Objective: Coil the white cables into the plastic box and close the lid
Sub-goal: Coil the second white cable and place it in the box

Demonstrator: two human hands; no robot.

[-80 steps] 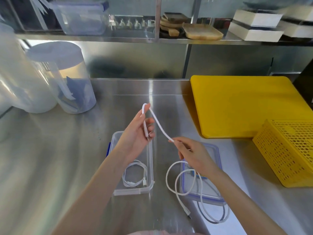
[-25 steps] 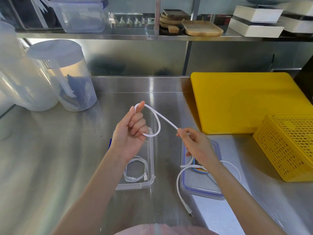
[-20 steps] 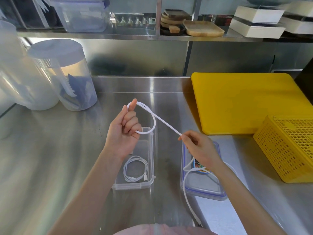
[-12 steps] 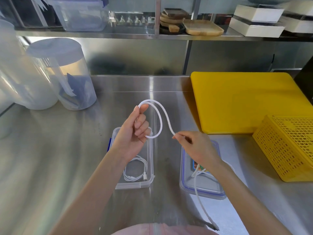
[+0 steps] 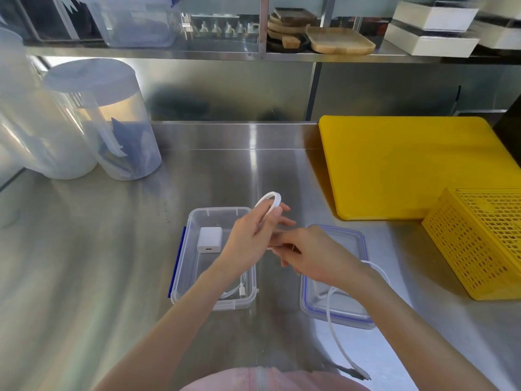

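The left hand holds a loop of soft, bendy cable. The right hand pinches it beside the loop. The light tail hangs loose.

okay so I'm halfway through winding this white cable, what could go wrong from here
The loose tail hangs past the counter edge, so its plug could catch there as you wind. The loop sits only on your left hand fingers and may slip off. The cable also drapes across the lid, which it could drag.
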